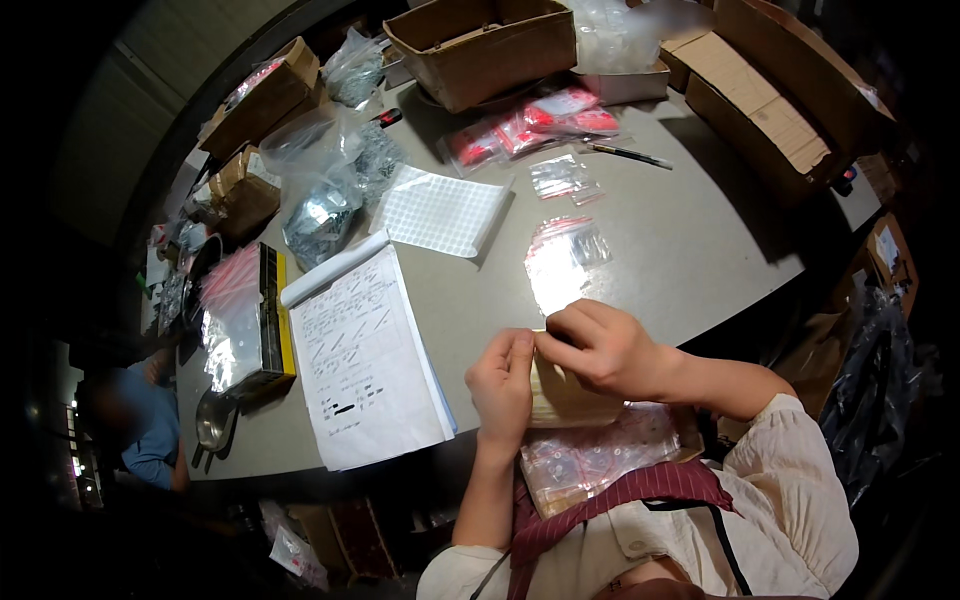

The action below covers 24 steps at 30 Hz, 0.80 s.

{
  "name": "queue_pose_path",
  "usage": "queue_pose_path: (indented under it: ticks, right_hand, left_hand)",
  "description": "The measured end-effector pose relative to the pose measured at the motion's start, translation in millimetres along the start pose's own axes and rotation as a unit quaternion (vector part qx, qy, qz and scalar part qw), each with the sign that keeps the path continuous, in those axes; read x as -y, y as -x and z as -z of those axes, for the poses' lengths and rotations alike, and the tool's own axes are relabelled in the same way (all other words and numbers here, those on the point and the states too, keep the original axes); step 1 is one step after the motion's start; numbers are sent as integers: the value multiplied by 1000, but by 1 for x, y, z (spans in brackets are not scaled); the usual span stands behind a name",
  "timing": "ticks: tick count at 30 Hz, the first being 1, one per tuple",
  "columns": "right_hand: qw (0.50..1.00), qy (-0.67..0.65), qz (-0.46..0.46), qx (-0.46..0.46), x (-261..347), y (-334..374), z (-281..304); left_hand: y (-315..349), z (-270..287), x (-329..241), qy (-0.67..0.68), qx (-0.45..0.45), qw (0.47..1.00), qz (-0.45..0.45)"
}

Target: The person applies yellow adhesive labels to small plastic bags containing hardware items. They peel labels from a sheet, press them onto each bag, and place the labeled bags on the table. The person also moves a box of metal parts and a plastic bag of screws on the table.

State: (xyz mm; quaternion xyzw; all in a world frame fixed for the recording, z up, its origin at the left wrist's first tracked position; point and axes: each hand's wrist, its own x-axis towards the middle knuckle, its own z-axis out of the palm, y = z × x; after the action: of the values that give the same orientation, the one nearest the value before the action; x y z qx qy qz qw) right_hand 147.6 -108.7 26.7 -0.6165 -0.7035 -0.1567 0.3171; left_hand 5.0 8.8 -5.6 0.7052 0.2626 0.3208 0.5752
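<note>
My left hand (502, 385) and my right hand (605, 345) meet at the table's near edge, fingers pinched together. What they pinch is too small or hidden to make out. Just below them is a pale yellowish, flat-sided piece (575, 400), partly covered by my right hand. Beyond my fingertips lies a fanned pile of small clear zip bags (565, 255) with red strips. A few more clear bags (563, 178) lie farther off. Close to my lap, an open box holds small filled clear bags (600, 455).
A notepad with handwriting (360, 350) lies left, beside a black-and-yellow box of zip bags (265, 320) and a metal scoop (214, 420). Behind are a white dotted sheet (440, 208), bagged metal parts (320, 215), red packets (530, 125), a pen (630, 154) and cardboard boxes (485, 50). A person (150, 425) is at far left.
</note>
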Motion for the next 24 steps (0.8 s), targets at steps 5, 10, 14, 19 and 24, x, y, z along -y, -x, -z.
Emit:
queue_pose_path:
  ticks: [5,10,14,19,24]
  right_hand:
    - [996,-17,86,11,-7,7,-1]
    - [960,-225,-163,45,-49,-16,32]
    - [894,-230,-330,197,-132,-32,37]
    - [926,-29,-284,247,-143,-30,22]
    - [894,128,-298,311,-133,-39,51]
  left_hand:
    - [-3,0,-7,-18,6,1000,10]
    - [-1,-1,-5,-20,-9,1000,15]
    - [-1,-5,-9,-28,-3,1000,14]
    - [1,-5,-11,-27,-5,999,35]
    - [2,-4,-10,-40,-10,999,17]
